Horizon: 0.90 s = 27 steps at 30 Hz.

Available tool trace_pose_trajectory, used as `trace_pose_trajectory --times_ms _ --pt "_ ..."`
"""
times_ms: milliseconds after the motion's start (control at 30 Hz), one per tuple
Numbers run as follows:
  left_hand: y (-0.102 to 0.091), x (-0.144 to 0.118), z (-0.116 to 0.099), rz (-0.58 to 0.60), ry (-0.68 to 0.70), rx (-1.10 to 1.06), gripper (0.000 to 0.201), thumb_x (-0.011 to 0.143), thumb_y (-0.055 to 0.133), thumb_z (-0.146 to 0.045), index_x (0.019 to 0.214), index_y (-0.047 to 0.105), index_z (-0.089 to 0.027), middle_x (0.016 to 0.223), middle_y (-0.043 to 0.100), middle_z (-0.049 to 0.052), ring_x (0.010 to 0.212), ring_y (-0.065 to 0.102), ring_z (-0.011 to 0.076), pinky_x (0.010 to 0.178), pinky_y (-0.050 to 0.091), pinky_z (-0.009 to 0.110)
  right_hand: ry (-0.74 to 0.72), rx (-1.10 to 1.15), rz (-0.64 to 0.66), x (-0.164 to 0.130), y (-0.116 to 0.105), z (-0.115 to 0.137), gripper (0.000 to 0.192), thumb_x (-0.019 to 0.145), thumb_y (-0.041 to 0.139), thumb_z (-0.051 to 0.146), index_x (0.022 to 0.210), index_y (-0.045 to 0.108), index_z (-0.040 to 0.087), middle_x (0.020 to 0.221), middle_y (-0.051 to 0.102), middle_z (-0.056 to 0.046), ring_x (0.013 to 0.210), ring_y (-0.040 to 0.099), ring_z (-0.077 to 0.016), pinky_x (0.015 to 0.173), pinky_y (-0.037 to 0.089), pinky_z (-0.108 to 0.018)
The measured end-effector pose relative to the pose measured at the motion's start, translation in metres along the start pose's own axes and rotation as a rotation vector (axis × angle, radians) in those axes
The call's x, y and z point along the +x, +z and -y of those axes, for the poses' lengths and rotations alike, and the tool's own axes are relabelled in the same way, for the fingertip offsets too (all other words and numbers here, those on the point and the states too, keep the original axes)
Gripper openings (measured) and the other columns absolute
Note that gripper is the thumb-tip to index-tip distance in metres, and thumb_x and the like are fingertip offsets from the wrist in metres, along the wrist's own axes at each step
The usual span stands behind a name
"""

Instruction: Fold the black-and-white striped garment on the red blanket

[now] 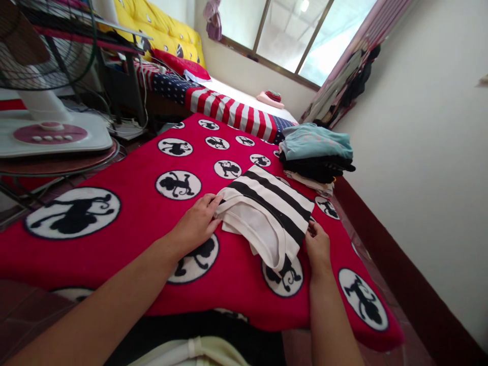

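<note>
A folded black-and-white striped shirt (275,197) lies on a red blanket (139,175) patterned with black monkeys in white circles. Its white round neckline faces me. My left hand (198,221) pinches the shirt's left edge beside the collar, thumb nearest me. At the opposite edge, my right hand (317,245) has its fingers curled against the cloth, with the fingertips partly hidden at the hem. Both hands are low, at blanket level.
Beyond the shirt, a pile of folded clothes (316,145) stands near the wall. A white fan (53,127) sits on a round stool (61,165) at left. Behind is another bed with a stars-and-stripes cover (229,109). Garments (348,81) hang by the window.
</note>
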<state>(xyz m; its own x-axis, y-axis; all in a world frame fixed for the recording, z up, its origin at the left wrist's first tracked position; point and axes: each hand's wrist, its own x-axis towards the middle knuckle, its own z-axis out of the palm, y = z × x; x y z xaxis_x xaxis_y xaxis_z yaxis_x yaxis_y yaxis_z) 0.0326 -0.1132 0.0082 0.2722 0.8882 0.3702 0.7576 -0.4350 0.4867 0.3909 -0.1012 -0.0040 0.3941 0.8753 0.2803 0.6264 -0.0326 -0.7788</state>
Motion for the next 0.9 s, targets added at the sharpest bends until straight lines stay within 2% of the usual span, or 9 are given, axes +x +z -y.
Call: trace_pose_trajectory --times_ms 100,267,567,900 --pt "0.0001 -0.0002 -0.0005 -0.013 -0.003 -0.011 0.06 0.082 0.054 -0.015 0.14 0.039 -0.017 0.126 0.049 0.012 0.116 0.05 0.0263 0.101 0.045 0.042 0.018 0.028 0.001 0.0007 0.0001 -0.0012 0.047 0.071 0.059 0.037 0.11 0.065 0.013 0.103 0.071 -0.014 0.093 0.067 -0.0282 0.085 0.053 -0.043" --pt "-0.0007 -0.0003 -0.0017 0.003 -0.014 -0.009 0.059 0.082 0.054 -0.016 0.139 0.039 -0.013 0.128 0.048 0.014 0.118 0.049 0.0272 0.102 0.044 0.042 0.018 0.033 0.004 0.0013 0.0002 -0.0018 0.048 0.069 0.059 0.038 0.109 0.065 0.012 0.104 0.07 -0.015 0.093 0.067 -0.0282 0.086 0.052 -0.043" --pt "0.0 -0.0003 -0.0007 -0.016 0.004 -0.014 0.06 0.081 0.054 -0.015 0.139 0.039 -0.017 0.125 0.049 0.012 0.116 0.05 0.0264 0.101 0.045 0.043 -0.008 0.01 -0.025 0.0009 0.0015 -0.0028 0.044 0.07 0.058 0.039 0.106 0.067 0.014 0.101 0.071 -0.014 0.088 0.067 -0.0264 0.083 0.053 -0.041" --pt "0.0005 -0.0007 0.0 -0.008 -0.015 -0.03 0.059 0.083 0.054 -0.016 0.14 0.039 -0.016 0.128 0.049 0.013 0.118 0.049 0.0265 0.103 0.044 0.042 0.012 -0.007 -0.018 0.0006 0.0002 -0.0001 0.052 0.069 0.056 0.039 0.111 0.065 0.01 0.103 0.07 -0.017 0.089 0.067 -0.028 0.084 0.052 -0.042"
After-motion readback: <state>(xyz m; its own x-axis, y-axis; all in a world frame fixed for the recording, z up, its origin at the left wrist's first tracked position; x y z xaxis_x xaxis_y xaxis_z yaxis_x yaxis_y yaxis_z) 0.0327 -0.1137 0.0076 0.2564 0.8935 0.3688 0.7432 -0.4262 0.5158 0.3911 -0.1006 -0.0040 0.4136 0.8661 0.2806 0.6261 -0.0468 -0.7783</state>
